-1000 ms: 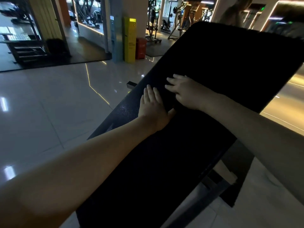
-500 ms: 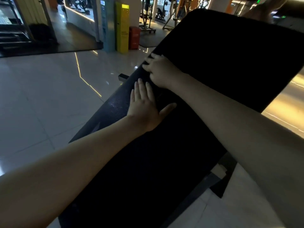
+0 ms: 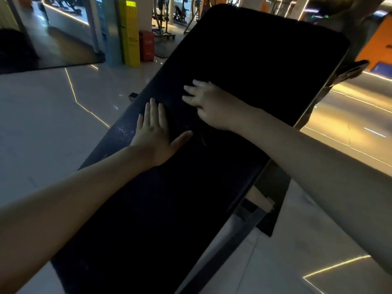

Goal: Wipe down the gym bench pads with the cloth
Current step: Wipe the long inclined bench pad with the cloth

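Setting: dim gym hall, glossy pale tiled floor (image 3: 53, 128) with a thin lit strip (image 3: 72, 90) set into it. Background, far left of centre: a tall yellow cabinet (image 3: 129, 32) with a small red box (image 3: 146, 48) just beside it; exercise machines (image 3: 163, 20) beyond, blurred.

Task item: the long black padded bench pad (image 3: 254, 71) runs diagonally from the lower left to the upper right of the view, with its far end at the top. A dark metal bench frame (image 3: 244, 225) shows under its right edge.

Left hand (image 3: 154, 134): lies palm-down on the pad near its left edge. Fingers straight and close together, pointing up the pad; thumb splayed out to the right. It holds nothing and rests flat on the surface.

Right hand (image 3: 210, 105): also palm-down on the pad, just above and to the right of the left hand, near it but not touching. Fingers (image 3: 191, 90) spread apart and only slightly bent, pointing toward the left edge of the pad.

Cloth: a dark creased patch (image 3: 201, 137) shows at the heel of the right hand, between the two hands. The lighting is too low to tell whether this is the cloth or where its edges lie against the black pad
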Available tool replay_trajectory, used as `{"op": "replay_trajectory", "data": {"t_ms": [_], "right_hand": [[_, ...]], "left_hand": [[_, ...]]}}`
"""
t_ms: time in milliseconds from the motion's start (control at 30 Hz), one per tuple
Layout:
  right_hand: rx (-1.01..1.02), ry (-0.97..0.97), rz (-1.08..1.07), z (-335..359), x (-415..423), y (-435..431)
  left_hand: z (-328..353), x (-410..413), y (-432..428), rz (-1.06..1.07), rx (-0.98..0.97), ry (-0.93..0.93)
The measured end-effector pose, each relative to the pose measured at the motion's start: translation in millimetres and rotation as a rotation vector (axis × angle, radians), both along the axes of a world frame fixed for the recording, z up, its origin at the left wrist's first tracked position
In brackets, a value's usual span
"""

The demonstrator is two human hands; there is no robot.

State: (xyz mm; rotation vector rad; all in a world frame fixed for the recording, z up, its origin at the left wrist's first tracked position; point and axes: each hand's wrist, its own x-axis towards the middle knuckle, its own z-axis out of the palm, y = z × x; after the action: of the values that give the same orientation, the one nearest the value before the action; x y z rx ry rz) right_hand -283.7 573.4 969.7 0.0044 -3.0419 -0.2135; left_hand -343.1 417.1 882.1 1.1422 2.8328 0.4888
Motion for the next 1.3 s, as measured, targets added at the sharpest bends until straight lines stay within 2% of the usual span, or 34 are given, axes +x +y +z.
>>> {"op": "replay_trajectory", "data": {"t_ms": [133,433,567,733,933,1067,1300], "right_hand": [[0.012,0.030,0.019,-6,22,7],[0.024,0.153,-0.079,-13,-105,-25],[0.064,0.162,-0.081,-13,-127,-40],[0.039,0.074,-0.056,-7,-111,-43],[-0.059,-0.062,0.017,-2,-32,-16],[-0.136,-0.062,0.071,2,7,-3],[-0.033,-0.063,0.126,-9,-48,-19]], "left_hand": [[0,-1,4,-0.016,0.021,0.020],[-3,-6,4,-0.009,0.004,0.024],[-2,-5,2,0.004,-0.012,0.013],[1,-1,1,0.025,-0.016,-0.010],[-9,2,-12,-0.001,-0.026,0.007],[-9,3,-12,-0.002,-0.034,-0.014],[-12,2,-9,-0.004,-0.027,-0.021]]}}
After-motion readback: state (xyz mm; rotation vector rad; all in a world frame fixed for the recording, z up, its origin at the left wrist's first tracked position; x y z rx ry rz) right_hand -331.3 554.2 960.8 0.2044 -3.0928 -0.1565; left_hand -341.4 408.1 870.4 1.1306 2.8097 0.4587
